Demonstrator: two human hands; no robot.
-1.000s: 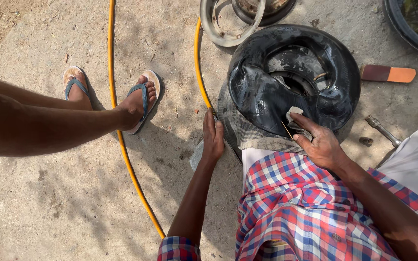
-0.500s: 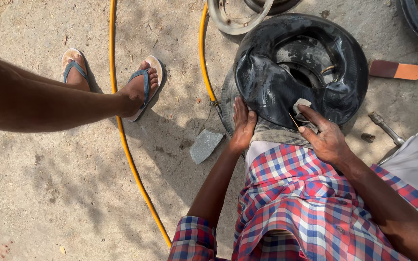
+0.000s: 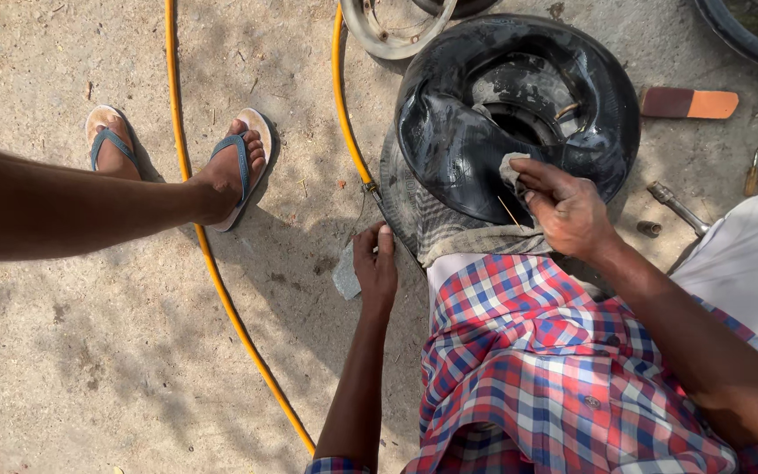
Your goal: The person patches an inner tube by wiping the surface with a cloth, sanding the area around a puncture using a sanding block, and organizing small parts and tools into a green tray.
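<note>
Your right hand (image 3: 563, 206) presses a small pale pad (image 3: 509, 167) against the black inner tube (image 3: 449, 149), rubbing unfinished; your left hand (image 3: 376, 263) rests open, empty, beside it.

Two sandals (image 3: 240, 162), two yellow hoses (image 3: 221, 281)

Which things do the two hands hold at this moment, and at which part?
The right hand pinches a small pale pad at its near edge, pressed on the black inner tube. The left hand holds nothing; it rests beside a flat grey piece.
</note>
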